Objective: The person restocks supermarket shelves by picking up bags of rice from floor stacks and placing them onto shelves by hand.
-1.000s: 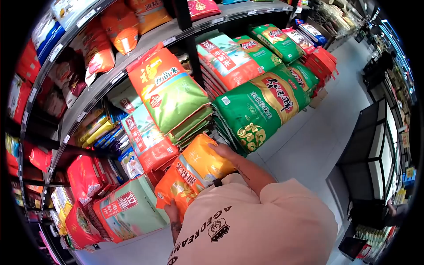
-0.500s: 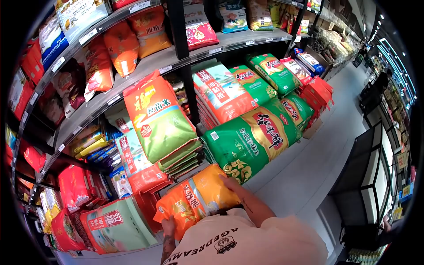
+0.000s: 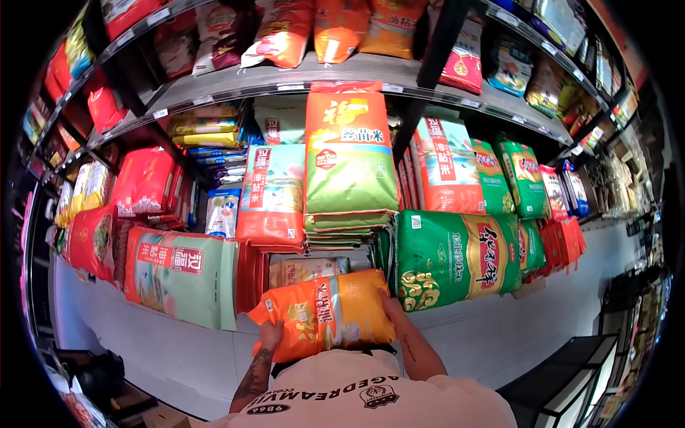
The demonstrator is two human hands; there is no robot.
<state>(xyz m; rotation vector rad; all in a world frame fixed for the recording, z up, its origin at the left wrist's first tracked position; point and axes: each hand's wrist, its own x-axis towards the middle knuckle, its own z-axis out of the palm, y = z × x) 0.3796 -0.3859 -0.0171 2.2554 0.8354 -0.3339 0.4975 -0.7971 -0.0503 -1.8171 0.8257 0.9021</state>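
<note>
An orange rice bag lies sideways across the front of my body, held between both hands. My left hand grips its left end, near the crimped red-orange edge. At the right end, my right hand is pressed against the yellow-orange side, its fingers partly hidden by the bag. Just beyond the held bag, a paler bag lies low between stacks. Behind that rises a stack topped by a green and orange bag. A large green bag is close to my right hand.
Pale green bags stand at the left, beside red bags. A dark shelf with more rice bags runs across the top. Black-framed cases are at the lower right, and dark boxes at the lower left. Pale floor shows between.
The view has turned to the right-hand tilt's opposite, so the shelves now face me squarely. The orange bag stays in both hands, now lying more level in front of my body.
</note>
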